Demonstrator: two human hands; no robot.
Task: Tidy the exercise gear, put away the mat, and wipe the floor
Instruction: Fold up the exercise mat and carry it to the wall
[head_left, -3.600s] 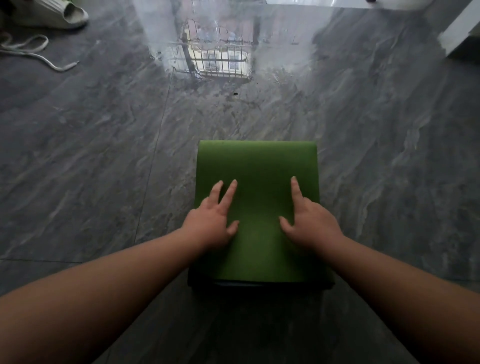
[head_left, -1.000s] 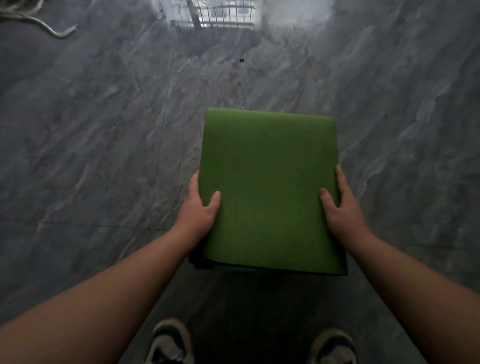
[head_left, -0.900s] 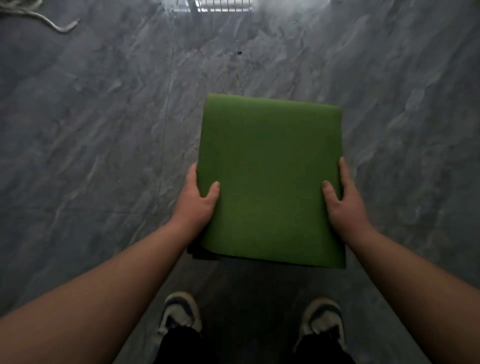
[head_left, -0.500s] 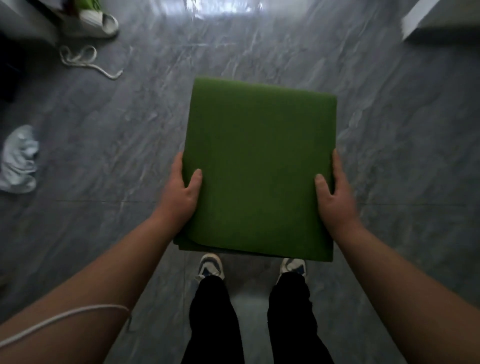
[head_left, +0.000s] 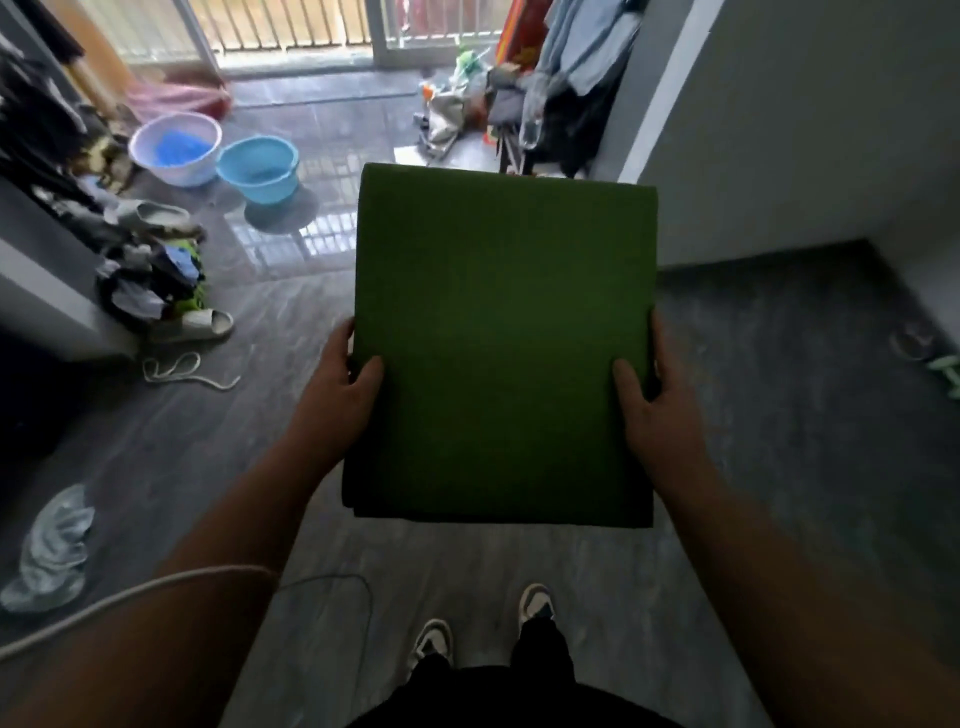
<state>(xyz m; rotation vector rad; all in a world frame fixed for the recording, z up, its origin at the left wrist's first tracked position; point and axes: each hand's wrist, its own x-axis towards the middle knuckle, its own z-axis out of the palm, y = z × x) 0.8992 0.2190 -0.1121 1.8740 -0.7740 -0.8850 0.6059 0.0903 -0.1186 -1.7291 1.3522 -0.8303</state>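
Note:
A folded green mat (head_left: 501, 343) is held flat in the air in front of me, well above the grey floor. My left hand (head_left: 340, 387) grips its left edge, thumb on top and fingers underneath. My right hand (head_left: 652, 402) grips the right edge the same way. A white rope (head_left: 182, 369) lies on the floor to the left. A pale cloth (head_left: 52, 551) is crumpled on the floor at the lower left.
Two basins, a lilac one (head_left: 174, 148) and a blue one (head_left: 258, 169), stand on the wet floor at the back left. A slipper (head_left: 195, 325) and a heap of clothes (head_left: 150, 280) lie left. A white wall corner (head_left: 753, 130) rises right. My shoes (head_left: 434, 642) are below.
The mat has come up off the floor as I stood up with it. The view has tilted up, showing the balcony door, the basins and the wall.

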